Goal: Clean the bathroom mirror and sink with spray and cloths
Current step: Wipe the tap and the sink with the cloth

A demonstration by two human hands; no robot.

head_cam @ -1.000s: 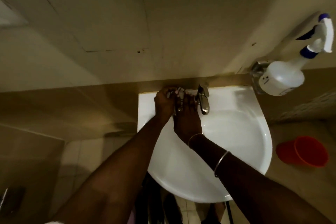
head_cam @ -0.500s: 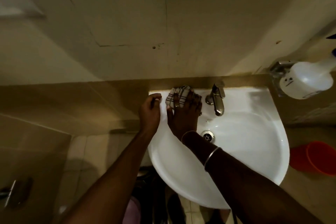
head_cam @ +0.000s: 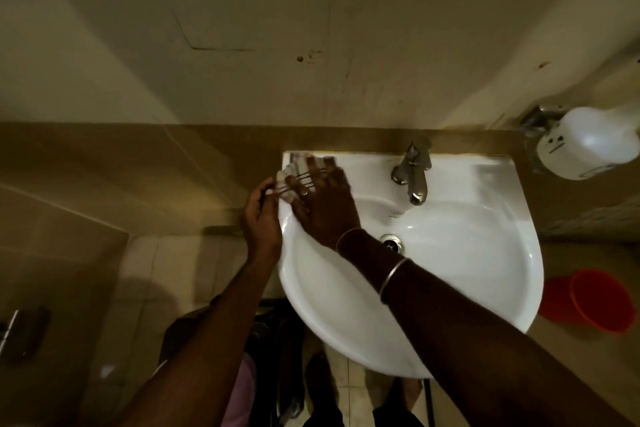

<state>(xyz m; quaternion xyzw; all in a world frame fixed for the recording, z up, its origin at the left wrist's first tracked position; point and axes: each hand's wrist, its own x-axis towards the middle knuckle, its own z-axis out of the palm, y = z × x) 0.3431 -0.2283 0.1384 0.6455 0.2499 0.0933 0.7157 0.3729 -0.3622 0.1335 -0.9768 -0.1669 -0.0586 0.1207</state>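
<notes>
Dim bathroom, white sink [head_cam: 485, 288] set under beige wall. Checked cloth [head_cam: 294, 172] is now shifted from beside tap [head_cam: 414, 173] to sink's rear left corner, pressed flat there by right hand [head_cam: 325, 208], fingers spread straight. Left hand [head_cam: 261, 218] is curled at cloth's edge; whether it is pinched cannot be told. Ledge wipe is judged to be advancing leftward; bowl is judged still to be done.

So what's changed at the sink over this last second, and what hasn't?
The right hand has slid the checked cloth left along the sink's back rim, from beside the tap to the corner, fingers spread flat on it. The left hand moved left too, to the rim's edge by the cloth. Tap, spray bottle and red cup stayed put.
</notes>
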